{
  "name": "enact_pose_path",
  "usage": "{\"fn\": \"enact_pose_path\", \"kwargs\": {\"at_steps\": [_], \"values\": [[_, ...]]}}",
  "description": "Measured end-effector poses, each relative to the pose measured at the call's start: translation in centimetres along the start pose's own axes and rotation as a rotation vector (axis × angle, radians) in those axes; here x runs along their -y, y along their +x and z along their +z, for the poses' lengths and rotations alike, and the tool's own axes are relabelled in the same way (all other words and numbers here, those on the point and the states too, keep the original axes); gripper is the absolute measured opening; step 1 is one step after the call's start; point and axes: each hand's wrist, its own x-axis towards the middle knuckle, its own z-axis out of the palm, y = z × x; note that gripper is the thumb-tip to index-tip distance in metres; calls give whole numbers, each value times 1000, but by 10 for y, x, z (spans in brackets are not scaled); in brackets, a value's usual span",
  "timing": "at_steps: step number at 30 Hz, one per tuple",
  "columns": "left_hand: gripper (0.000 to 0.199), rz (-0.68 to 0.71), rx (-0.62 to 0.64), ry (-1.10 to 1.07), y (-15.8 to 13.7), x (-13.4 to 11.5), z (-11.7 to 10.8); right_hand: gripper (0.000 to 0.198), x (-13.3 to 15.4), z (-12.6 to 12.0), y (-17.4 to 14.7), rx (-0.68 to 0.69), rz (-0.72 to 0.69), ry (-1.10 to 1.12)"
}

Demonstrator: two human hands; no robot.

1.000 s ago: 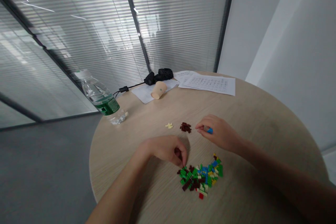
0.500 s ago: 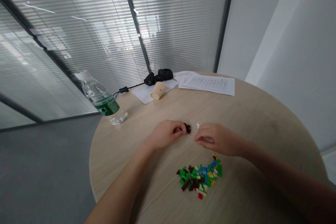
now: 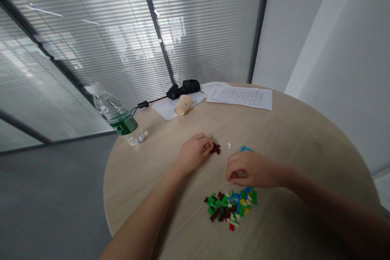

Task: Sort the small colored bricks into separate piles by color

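Left hand (image 3: 195, 152) was at dark-red toy bricks (image 3: 216, 148); right hand (image 3: 251, 170) hung near mixed bricks (image 3: 232, 209).
Both curled, couldn't tell if pinching; bricks looked light, stiff, best gripped by sides.

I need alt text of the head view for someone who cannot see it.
Left hand at a small dark brick pile, right hand near a larger mixed pile, on a round table. White pieces and blue pieces lie right of the small pile; a bottle, cup and papers are behind.
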Motion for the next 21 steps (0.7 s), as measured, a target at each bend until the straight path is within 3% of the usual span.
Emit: {"fn": "enact_pose_path", "kwargs": {"at_steps": [11, 18, 21], "values": [[18, -33, -6, -9, -2, -7, -17, 17, 8, 0, 0, 131, -8, 97], [17, -7, 118, -131, -3, -9, -22, 17, 8, 1, 0, 130, -7, 84], [19, -35, 113, -141, -4, -6, -27, 12, 8, 3, 1, 143, -1, 79]]}}
